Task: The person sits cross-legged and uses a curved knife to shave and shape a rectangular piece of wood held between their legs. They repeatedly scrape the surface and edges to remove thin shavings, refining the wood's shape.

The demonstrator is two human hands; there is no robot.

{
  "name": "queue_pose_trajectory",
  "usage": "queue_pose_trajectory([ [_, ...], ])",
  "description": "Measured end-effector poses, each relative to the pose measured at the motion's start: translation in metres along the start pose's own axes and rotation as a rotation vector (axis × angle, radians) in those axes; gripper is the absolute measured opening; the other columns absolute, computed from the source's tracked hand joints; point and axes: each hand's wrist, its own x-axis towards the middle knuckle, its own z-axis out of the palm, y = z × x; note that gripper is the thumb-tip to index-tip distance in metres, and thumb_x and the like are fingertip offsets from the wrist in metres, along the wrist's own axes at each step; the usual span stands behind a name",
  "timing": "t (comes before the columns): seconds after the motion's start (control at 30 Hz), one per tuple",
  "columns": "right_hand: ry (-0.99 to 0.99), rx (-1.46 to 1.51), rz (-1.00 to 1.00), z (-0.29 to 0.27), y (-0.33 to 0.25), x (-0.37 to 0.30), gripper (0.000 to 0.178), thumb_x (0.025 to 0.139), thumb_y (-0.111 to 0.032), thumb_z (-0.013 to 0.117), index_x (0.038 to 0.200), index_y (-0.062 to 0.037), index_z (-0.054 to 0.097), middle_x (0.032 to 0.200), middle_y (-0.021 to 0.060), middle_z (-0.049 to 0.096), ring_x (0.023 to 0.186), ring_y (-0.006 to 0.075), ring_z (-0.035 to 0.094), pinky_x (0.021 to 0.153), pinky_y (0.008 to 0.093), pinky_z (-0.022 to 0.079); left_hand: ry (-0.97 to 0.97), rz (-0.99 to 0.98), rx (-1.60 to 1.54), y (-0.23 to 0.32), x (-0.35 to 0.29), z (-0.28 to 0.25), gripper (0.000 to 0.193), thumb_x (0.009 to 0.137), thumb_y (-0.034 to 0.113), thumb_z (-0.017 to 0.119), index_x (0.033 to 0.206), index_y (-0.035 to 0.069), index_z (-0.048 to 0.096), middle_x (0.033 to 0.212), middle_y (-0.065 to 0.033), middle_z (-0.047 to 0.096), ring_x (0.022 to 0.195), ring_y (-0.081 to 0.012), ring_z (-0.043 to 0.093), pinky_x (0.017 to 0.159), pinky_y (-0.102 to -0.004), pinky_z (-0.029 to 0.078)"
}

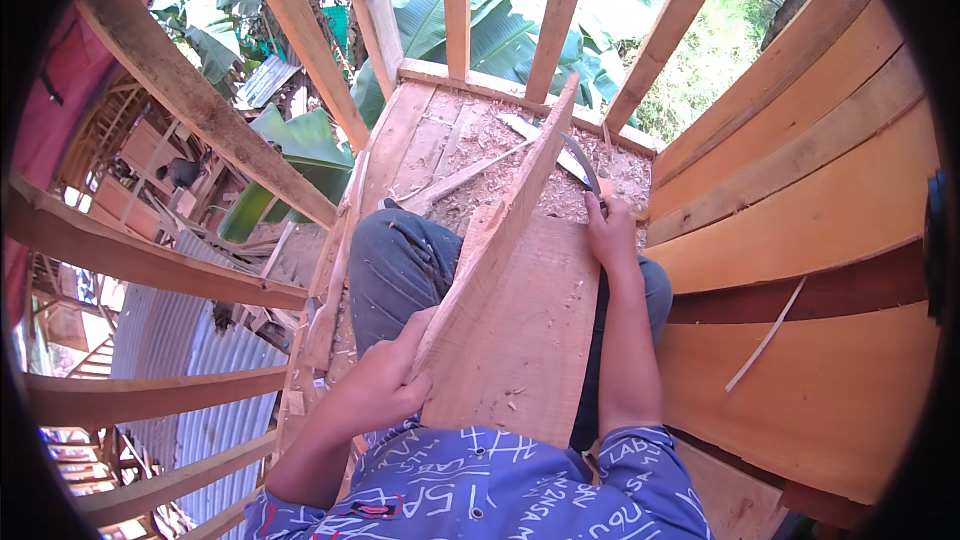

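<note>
Across my lap lies a flat wooden board (535, 330) with a few shavings on it. A long narrow plank (505, 230) stands on its edge over the board and slants away to the far right. My left hand (393, 377) is closed around the plank's near end. In my right hand (612, 228) is a knife with a dark curved blade (583, 162), held beside the far part of the plank. The blade's tip is close to the plank's side; whether they touch I cannot tell. My fingers mostly cover the knife's handle.
Wood shavings (478, 140) and a thin stick (470, 175) lie on the plank floor ahead. Upright wooden slats (457, 10) fence the far and left sides. A wall of orange-brown boards (790, 370) rises at the right. Corrugated metal sheets (225, 370) lie below at the left.
</note>
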Motion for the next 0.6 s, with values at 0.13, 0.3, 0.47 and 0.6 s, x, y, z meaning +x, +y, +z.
queue_pose_trajectory([
  [0.13,-0.021,-0.007,0.03,0.0,0.0,0.003,0.039,0.09,-0.033,0.062,0.081,0.0049,0.062,0.057,0.0172,0.057,0.055,0.0327,0.058,0.057,0.0429,0.044,0.054,0.069,0.24,-0.003,0.018,0.002,0.05,0.078,0.009,0.057,0.125,0.001,0.041,0.055,-0.0214,0.051,0.054,-0.0425,0.057,0.051,-0.0469,0.041],
  [0.3,0.035,-0.075,0.078,0.005,0.005,0.004,0.026,0.085,-0.022,0.063,0.086,0.0044,0.062,0.07,0.0192,0.061,0.065,0.0351,0.062,0.063,0.0423,0.047,0.042,-0.034,0.375,0.01,0.033,0.003,0.048,0.08,0.013,0.061,0.122,0.001,0.043,0.057,-0.0226,0.054,0.059,-0.0442,0.058,0.054,-0.0489,0.043],
  [0.47,0.294,0.045,-0.001,0.013,0.022,0.011,0.019,0.083,-0.008,0.058,0.099,0.003,0.057,0.083,0.0169,0.059,0.07,0.0289,0.06,0.067,0.0396,0.047,0.015,-0.074,0.235,0.019,0.042,0.005,0.053,0.081,0.013,0.061,0.128,0.0,0.041,0.057,-0.0227,0.056,0.056,-0.043,0.059,0.056,-0.0496,0.045],
  [0.6,0.262,0.198,0.032,0.009,0.005,-0.002,0.018,0.084,0.001,0.056,0.1,-0.0004,0.049,0.082,0.0072,0.053,0.063,0.0128,0.051,0.061,0.0282,0.043,0.016,-0.084,0.194,0.016,0.049,0.0,0.052,0.081,0.011,0.059,0.129,0.001,0.042,0.056,-0.0227,0.056,0.057,-0.0423,0.06,0.055,-0.0489,0.045],
])
